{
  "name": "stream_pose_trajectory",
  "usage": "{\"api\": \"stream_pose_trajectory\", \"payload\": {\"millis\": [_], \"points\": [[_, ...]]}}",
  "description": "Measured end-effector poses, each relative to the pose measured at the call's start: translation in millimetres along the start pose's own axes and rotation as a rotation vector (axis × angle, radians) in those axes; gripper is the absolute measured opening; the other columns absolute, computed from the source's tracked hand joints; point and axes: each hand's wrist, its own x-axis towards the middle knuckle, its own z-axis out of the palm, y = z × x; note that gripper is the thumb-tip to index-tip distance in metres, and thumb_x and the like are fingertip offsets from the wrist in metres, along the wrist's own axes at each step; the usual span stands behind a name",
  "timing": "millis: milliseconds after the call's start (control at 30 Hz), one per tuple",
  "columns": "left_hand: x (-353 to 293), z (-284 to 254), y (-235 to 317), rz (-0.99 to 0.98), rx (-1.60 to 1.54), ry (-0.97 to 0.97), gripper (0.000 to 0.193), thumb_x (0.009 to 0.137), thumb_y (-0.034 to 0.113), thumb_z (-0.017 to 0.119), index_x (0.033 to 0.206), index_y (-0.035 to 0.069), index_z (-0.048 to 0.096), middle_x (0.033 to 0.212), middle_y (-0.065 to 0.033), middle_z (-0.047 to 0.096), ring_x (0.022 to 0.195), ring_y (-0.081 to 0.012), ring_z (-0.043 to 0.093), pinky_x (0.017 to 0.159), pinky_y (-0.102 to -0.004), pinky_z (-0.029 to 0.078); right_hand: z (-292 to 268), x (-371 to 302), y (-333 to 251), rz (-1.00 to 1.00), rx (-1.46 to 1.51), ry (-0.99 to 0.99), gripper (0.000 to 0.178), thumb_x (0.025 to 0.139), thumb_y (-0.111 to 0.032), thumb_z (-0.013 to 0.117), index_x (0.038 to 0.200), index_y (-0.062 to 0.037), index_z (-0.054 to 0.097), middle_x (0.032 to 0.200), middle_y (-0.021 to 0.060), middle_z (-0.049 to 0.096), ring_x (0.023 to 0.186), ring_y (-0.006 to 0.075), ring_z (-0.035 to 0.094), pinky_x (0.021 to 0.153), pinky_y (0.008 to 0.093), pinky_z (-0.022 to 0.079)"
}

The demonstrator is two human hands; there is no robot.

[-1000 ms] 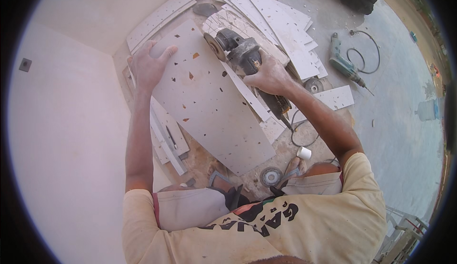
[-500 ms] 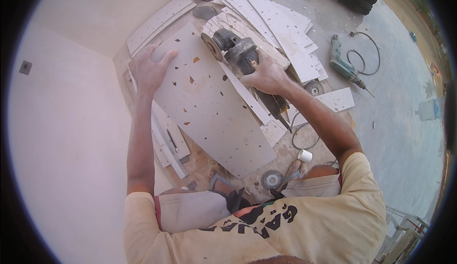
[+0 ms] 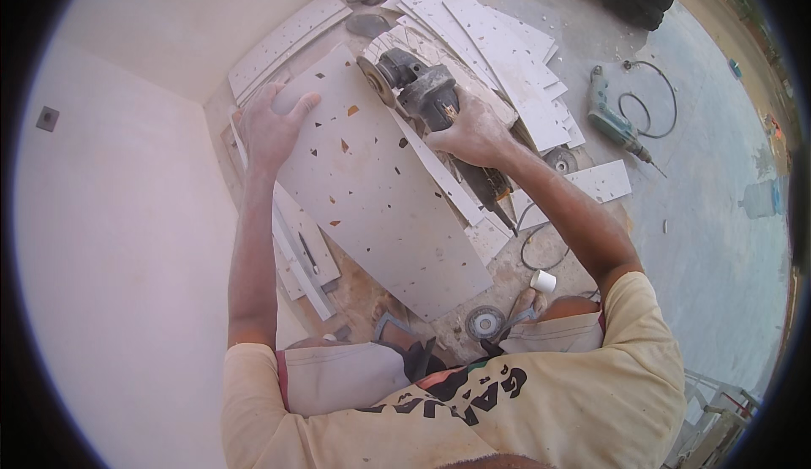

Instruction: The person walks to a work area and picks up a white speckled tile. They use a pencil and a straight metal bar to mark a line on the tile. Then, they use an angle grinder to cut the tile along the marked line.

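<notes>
A long pale grey tile (image 3: pixel 372 194) with brown and dark chips slants in front of me. My left hand (image 3: pixel 274 131) grips its far left edge, the thumb lying over the top face and the fingers mostly hidden behind the edge. In my right hand (image 3: pixel 480 127) is a dark angle grinder (image 3: pixel 432 101), held by its body behind the head. The grinder's worn disc (image 3: pixel 375 80) stands at the tile's far right edge; whether it touches or spins I cannot tell.
White speckled offcuts (image 3: pixel 498 55) lie stacked beyond the grinder. A green drill (image 3: pixel 612 114) with its cable rests on the floor at right. Near my feet are a spare disc (image 3: pixel 485 323) and a white roll (image 3: pixel 543 280). A wall (image 3: pixel 127 241) rises on the left.
</notes>
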Motion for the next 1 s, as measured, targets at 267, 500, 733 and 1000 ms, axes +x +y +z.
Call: {"api": "stream_pose_trajectory", "payload": {"millis": [267, 500, 733, 1000], "points": [[-1, -1, -1, -0.038, -0.046, -0.026, 0.045, 0.081, 0.046, 0.08, 0.101, 0.006, 0.074, 0.084, -0.009, 0.073, 0.087, -0.022, 0.066, 0.092, -0.0378, 0.047, -10, -4, -15, 0.005, 0.0, -0.044, 0.09, 0.062, -0.03, 0.076, 0.133, 0.018, 0.048, 0.105, 0.0299, 0.068, 0.101, 0.0353, 0.068, 0.09, 0.0385, 0.053], [-1, 1, -2, -0.023, -0.028, -0.007, 0.046, 0.079, 0.049, 0.079, 0.097, 0.008, 0.072, 0.088, -0.0077, 0.072, 0.089, -0.0235, 0.067, 0.095, -0.0398, 0.041, -11, -2, -17, -0.01, 0.014, -0.024, 0.086, 0.062, -0.029, 0.075, 0.13, 0.0175, 0.049, 0.104, 0.0303, 0.068, 0.099, 0.0354, 0.068, 0.088, 0.0388, 0.053], [-1, -2, 0, -0.064, -0.084, -0.047, 0.047, 0.079, 0.052, 0.078, 0.098, 0.009, 0.071, 0.092, -0.0063, 0.071, 0.094, -0.0242, 0.066, 0.1, -0.0415, 0.036, -10, 1, -19, -0.027, 0.019, 0.023, 0.08, 0.061, -0.027, 0.074, 0.126, 0.0156, 0.052, 0.103, 0.0292, 0.068, 0.099, 0.0349, 0.068, 0.088, 0.039, 0.053], [-4, -3, 0, -0.031, -0.029, -0.013, 0.049, 0.079, 0.053, 0.078, 0.098, 0.009, 0.07, 0.089, -0.0075, 0.071, 0.094, -0.0245, 0.066, 0.102, -0.0405, 0.034, -7, 3, -19, -0.021, 0.03, 0.022, 0.074, 0.061, -0.026, 0.074, 0.123, 0.0107, 0.056, 0.103, 0.026, 0.069, 0.098, 0.0335, 0.068, 0.088, 0.0389, 0.053]]}}
